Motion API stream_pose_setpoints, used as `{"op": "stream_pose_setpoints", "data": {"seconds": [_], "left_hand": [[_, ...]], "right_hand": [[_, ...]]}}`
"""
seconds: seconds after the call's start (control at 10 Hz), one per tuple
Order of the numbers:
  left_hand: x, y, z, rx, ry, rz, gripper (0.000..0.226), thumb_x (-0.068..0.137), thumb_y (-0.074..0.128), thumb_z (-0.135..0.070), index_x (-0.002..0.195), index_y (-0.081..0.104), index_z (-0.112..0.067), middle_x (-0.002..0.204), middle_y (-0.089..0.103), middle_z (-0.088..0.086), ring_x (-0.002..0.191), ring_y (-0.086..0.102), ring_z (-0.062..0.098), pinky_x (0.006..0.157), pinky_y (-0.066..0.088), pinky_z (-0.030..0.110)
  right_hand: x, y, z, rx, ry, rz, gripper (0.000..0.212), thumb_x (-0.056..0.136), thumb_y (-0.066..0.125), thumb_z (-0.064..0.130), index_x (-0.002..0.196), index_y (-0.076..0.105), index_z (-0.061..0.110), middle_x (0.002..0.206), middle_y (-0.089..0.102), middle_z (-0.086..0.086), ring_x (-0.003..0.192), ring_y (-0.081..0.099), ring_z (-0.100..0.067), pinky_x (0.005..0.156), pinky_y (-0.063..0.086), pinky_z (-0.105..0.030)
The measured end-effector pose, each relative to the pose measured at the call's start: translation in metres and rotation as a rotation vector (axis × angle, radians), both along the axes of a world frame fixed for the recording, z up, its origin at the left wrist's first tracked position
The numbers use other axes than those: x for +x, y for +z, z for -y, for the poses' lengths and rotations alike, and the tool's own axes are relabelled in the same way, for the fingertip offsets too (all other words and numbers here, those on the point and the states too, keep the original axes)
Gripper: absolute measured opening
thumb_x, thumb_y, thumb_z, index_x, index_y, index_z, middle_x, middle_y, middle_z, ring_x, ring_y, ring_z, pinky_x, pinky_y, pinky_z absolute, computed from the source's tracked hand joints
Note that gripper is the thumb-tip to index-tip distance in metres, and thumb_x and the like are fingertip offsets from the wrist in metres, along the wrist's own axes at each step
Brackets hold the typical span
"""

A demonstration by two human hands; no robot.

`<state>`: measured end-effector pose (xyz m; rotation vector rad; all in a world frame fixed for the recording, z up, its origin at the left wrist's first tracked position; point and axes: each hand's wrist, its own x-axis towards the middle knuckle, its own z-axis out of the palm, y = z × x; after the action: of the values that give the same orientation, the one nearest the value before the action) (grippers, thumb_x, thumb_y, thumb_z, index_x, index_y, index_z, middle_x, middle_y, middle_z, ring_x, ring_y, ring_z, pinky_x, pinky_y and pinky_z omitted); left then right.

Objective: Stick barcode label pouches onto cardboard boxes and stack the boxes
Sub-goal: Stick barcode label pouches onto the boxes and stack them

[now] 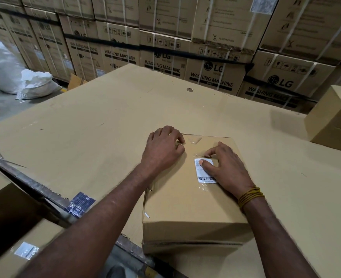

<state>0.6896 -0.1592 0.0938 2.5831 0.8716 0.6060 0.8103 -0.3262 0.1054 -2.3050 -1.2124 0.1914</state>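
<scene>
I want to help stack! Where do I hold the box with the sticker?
Probably take the cardboard box by its left and right side walls, one hand each, coming from the near end. Its flat top with the barcode label pouch offers no grip, and both sides look clear.

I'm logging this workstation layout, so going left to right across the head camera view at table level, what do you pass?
White sacks → left hand → barcode label pouch → right hand → second cardboard box.
</scene>
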Motion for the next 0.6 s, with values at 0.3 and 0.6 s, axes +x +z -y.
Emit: {"op": "stream_pose_setpoints", "data": {"seconds": [0.3,0.6], "left_hand": [[0.0004,-0.0005,-0.0008,0.015,0.003,-0.004,0.023,0.091,0.052,-0.026,0.111,0.063,-0.029,0.131,0.053,-0.006,0.127,0.045,0.019,0.113,0.027,0.036],[0.0003,-0.0003,-0.0002,0.012,0.004,0.004,0.022,0.091,0.052,-0.026,0.111,0.063,-0.029,0.130,0.053,-0.006,0.126,0.045,0.019,0.112,0.027,0.035]], "right_hand": [[-0.0018,0.0039,0.0004,-0.023,0.036,-0.013,0.028,0.092,0.059,0.041,0.120,0.055,0.039,0.147,0.042,0.002,0.147,0.024,-0.014,0.117,0.022,-0.040],[-0.0025,0.0051,0.0012,-0.037,0.028,-0.005,0.042,0.093,0.059,0.041,0.133,0.051,0.031,0.152,0.039,0.002,0.146,0.025,-0.012,0.118,0.021,-0.039]]}}
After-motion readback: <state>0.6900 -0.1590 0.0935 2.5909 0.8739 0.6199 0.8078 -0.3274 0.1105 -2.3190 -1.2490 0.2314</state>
